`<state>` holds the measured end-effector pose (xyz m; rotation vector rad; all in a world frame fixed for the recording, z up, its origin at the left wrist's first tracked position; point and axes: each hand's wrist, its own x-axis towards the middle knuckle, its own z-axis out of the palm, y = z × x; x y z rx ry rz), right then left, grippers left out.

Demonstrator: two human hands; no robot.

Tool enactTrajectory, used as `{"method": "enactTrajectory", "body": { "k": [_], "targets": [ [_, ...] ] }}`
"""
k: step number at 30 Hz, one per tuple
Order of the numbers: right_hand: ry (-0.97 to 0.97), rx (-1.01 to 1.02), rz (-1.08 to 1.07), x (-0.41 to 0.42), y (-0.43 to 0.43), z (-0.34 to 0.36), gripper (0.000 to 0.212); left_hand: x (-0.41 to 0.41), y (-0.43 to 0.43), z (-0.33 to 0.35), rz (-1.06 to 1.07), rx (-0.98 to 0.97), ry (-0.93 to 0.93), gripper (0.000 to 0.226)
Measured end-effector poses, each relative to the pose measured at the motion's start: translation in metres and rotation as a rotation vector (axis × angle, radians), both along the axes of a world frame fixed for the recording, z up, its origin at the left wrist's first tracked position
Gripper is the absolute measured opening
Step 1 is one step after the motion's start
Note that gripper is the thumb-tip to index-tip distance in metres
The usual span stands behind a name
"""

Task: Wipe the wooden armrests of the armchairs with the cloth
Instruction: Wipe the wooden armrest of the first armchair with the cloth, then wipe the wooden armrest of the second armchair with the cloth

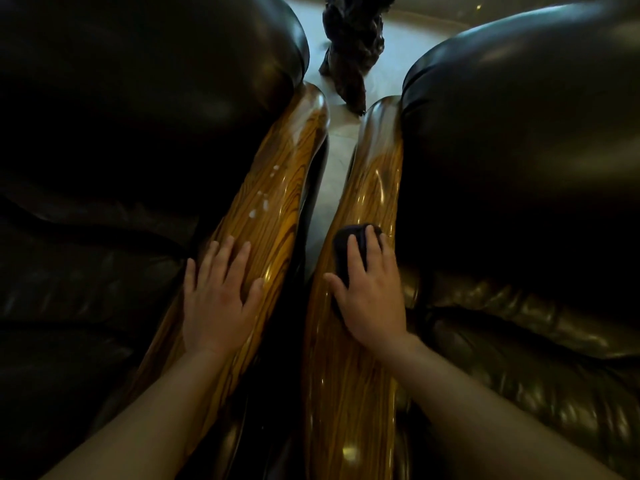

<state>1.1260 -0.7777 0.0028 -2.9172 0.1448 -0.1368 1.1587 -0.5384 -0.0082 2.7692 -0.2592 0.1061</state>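
Observation:
Two glossy striped wooden armrests run side by side away from me. The left armrest (277, 174) carries a few pale spots on its upper half. My left hand (218, 299) lies flat on its near part, fingers spread, holding nothing. On the right armrest (374, 174) my right hand (372, 296) presses a small dark cloth (349, 244) against the wood; the cloth sticks out beyond my fingertips and is partly hidden under the palm.
Dark leather cushions of the left armchair (138, 116) and the right armchair (519, 133) flank the armrests. A narrow gap with pale floor (334, 157) runs between them. A dark carved wooden object (349, 46) stands on the floor beyond the armrest ends.

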Motion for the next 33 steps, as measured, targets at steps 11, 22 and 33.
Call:
{"method": "enactTrajectory", "body": {
  "k": [11,22,33],
  "targets": [
    [0.081,0.011,-0.122,0.168,-0.073,0.026,0.071,0.001,0.003,-0.004,0.001,-0.013,-0.031,0.060],
    [-0.122,0.057,0.510,0.011,-0.030,0.001,0.040,0.002,0.003,-0.003,-0.002,-0.004,-0.007,0.060],
    [-0.219,0.718,0.064,0.101,0.032,0.051,0.018,0.018,0.010,0.004,-0.026,-0.068,0.042,0.056]
  ]
}}
